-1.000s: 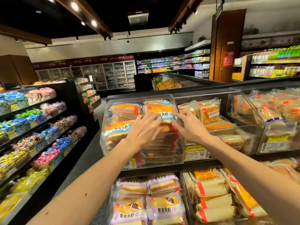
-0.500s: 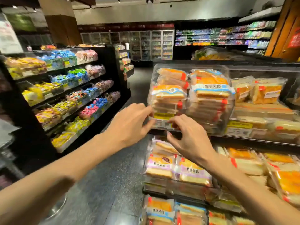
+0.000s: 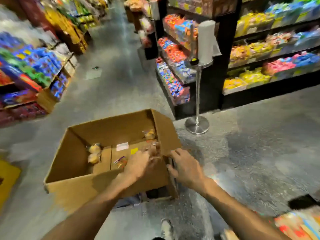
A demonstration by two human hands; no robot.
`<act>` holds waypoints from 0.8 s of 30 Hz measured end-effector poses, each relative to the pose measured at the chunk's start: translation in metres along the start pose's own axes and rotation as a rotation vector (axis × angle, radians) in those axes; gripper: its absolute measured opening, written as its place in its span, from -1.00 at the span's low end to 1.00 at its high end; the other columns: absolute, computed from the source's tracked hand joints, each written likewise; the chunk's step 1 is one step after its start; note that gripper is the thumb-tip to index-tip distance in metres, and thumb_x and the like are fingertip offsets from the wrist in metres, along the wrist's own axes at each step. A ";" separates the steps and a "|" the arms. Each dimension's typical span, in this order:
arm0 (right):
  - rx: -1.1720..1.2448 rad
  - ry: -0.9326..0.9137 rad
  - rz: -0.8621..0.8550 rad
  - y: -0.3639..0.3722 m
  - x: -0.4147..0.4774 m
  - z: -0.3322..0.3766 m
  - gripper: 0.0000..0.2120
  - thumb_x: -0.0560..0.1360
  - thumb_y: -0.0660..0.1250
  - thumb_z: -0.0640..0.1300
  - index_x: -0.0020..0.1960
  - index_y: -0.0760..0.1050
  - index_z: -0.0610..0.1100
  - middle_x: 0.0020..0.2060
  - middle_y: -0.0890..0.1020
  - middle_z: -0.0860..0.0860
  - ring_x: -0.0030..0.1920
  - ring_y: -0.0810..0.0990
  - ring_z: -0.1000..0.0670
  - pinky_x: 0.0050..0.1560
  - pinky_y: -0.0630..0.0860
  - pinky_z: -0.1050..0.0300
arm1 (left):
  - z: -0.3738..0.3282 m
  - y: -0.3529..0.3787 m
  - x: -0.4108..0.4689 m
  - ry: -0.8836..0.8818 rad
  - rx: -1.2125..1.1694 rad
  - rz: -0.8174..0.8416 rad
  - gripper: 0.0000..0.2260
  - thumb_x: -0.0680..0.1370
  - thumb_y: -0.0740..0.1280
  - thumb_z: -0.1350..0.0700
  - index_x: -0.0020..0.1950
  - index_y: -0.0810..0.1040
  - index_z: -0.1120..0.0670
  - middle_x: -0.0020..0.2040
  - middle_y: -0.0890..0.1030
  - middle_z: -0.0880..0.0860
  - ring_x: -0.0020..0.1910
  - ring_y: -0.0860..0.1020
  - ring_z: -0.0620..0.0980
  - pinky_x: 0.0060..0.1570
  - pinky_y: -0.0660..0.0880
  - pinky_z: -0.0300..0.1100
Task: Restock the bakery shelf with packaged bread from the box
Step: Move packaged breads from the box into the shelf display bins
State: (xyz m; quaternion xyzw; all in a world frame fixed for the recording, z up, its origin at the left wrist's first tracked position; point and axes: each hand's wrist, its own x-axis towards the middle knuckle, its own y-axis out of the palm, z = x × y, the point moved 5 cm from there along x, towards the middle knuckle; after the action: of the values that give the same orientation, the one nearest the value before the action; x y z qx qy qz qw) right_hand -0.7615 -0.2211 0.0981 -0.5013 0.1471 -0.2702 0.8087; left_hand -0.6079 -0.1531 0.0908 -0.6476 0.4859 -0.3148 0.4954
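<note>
Right hand (image 3: 187, 168) grips right edge of box (image 3: 72, 187).

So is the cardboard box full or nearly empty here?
Nearly empty: most of the floor of the box is bare cardboard, with only a few bread packets left at the back and right.

Both bare forearms extended forward and down. Left grip (image 3: 138, 166) motion-blurred, finger pose unreadable. Right grip (image 3: 187, 168) curled, thumb and fingers pinching box (image 3: 78, 186) wall.
</note>
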 end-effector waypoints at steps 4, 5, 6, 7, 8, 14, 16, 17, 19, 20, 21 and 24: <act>0.054 -0.039 0.136 0.053 0.050 0.032 -0.62 0.62 0.21 0.01 0.40 0.34 -0.06 0.26 0.46 -0.04 0.28 0.42 -0.09 0.21 0.40 0.02 | 0.103 0.028 -0.013 -0.253 -0.044 0.034 -0.79 0.58 0.29 -0.04 0.15 0.56 0.01 0.09 0.63 0.08 0.10 0.59 0.12 0.08 0.52 -0.03; 0.060 -0.037 0.168 0.067 0.063 0.035 -0.63 0.62 0.21 0.00 0.40 0.34 -0.06 0.27 0.46 -0.03 0.29 0.43 -0.08 0.21 0.39 0.04 | 0.127 0.038 -0.011 -0.301 -0.063 0.053 -0.80 0.57 0.30 -0.01 0.15 0.56 0.02 0.11 0.62 0.09 0.13 0.58 0.13 0.11 0.52 -0.02; 0.059 -0.029 0.201 0.081 0.076 0.037 -0.62 0.62 0.21 -0.02 0.40 0.35 -0.07 0.28 0.47 -0.03 0.30 0.43 -0.07 0.22 0.38 0.07 | 0.150 0.048 -0.007 -0.351 -0.093 0.080 -0.80 0.57 0.31 0.03 0.17 0.55 0.03 0.13 0.61 0.09 0.15 0.56 0.12 0.12 0.51 -0.03; 0.061 -0.016 0.228 0.094 0.091 0.037 -0.62 0.61 0.21 -0.03 0.41 0.35 -0.07 0.29 0.48 -0.03 0.30 0.44 -0.07 0.22 0.37 0.09 | 0.172 0.056 -0.001 -0.393 -0.129 0.107 -0.79 0.57 0.32 0.06 0.19 0.55 0.04 0.13 0.61 0.09 0.15 0.56 0.11 0.12 0.51 -0.05; 0.063 0.003 0.259 0.108 0.107 0.037 -0.60 0.61 0.22 -0.04 0.43 0.35 -0.08 0.30 0.48 -0.03 0.31 0.44 -0.07 0.23 0.35 0.11 | 0.192 0.063 0.007 -0.424 -0.164 0.128 -0.79 0.57 0.32 0.08 0.19 0.55 0.05 0.11 0.62 0.09 0.12 0.57 0.11 0.10 0.51 -0.06; 0.062 0.276 0.497 0.200 0.213 0.014 -0.53 0.59 0.30 -0.07 0.45 0.32 -0.13 0.35 0.47 -0.13 0.34 0.44 -0.14 0.27 0.37 0.06 | 0.314 0.118 0.071 -0.629 -0.364 0.210 -0.83 0.56 0.36 0.11 0.13 0.54 0.09 0.03 0.61 0.10 0.07 0.57 0.15 0.07 0.50 -0.07; 0.008 0.387 0.560 0.234 0.243 -0.006 -0.44 0.58 0.32 -0.07 0.51 0.23 -0.15 0.38 0.45 -0.21 0.37 0.43 -0.21 0.32 0.39 -0.01 | 0.351 0.146 0.090 -0.695 -0.429 0.239 -0.73 0.53 0.38 0.12 0.22 0.50 0.07 0.04 0.58 0.11 0.08 0.56 0.18 0.07 0.51 -0.04; -0.036 0.432 0.587 0.252 0.255 -0.017 -0.36 0.57 0.33 -0.06 0.56 0.14 -0.14 0.41 0.40 -0.23 0.39 0.39 -0.23 0.36 0.37 -0.04 | 0.367 0.161 0.099 -0.713 -0.439 0.265 -0.63 0.51 0.39 0.12 0.31 0.46 0.03 0.11 0.57 0.13 0.13 0.55 0.19 0.11 0.50 -0.04; -0.101 0.509 0.639 0.287 0.272 -0.039 -0.21 0.54 0.37 -0.06 0.60 -0.02 -0.10 0.50 0.25 -0.20 0.47 0.27 -0.24 0.45 0.28 -0.08 | 0.393 0.190 0.113 -0.723 -0.401 0.328 -0.44 0.51 0.40 0.09 0.49 0.33 -0.02 0.33 0.46 0.18 0.33 0.42 0.18 0.29 0.40 -0.03; -0.123 0.549 0.660 0.304 0.278 -0.049 -0.17 0.52 0.40 -0.06 0.60 -0.05 -0.07 0.53 0.19 -0.17 0.50 0.20 -0.23 0.48 0.23 -0.10 | 0.404 0.202 0.119 -0.726 -0.357 0.360 -0.39 0.52 0.41 0.07 0.53 0.26 -0.01 0.42 0.36 0.20 0.41 0.32 0.19 0.36 0.33 -0.03; -0.137 0.584 0.684 0.320 0.282 -0.059 -0.13 0.50 0.43 -0.05 0.60 -0.06 -0.06 0.54 0.14 -0.15 0.51 0.16 -0.23 0.49 0.20 -0.12 | 0.414 0.213 0.125 -0.729 -0.307 0.389 -0.35 0.52 0.42 0.03 0.55 0.21 0.00 0.49 0.26 0.20 0.47 0.24 0.20 0.39 0.28 -0.02; -0.143 0.643 0.802 0.365 0.287 -0.079 0.01 0.44 0.50 0.00 0.60 -0.15 -0.05 0.57 0.03 -0.16 0.53 0.10 -0.23 0.49 0.19 -0.15 | 0.439 0.245 0.138 -0.707 -0.196 0.429 -0.26 0.48 0.47 -0.08 0.56 0.17 -0.04 0.57 0.06 0.19 0.52 0.09 0.24 0.41 0.24 0.08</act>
State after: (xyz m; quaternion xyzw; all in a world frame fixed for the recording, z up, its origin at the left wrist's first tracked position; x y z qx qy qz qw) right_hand -0.4635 -0.3184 -0.2538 -0.3510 0.5869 -0.0685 0.7264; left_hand -0.2503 -0.1449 -0.2880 -0.6441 0.4372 0.0845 0.6220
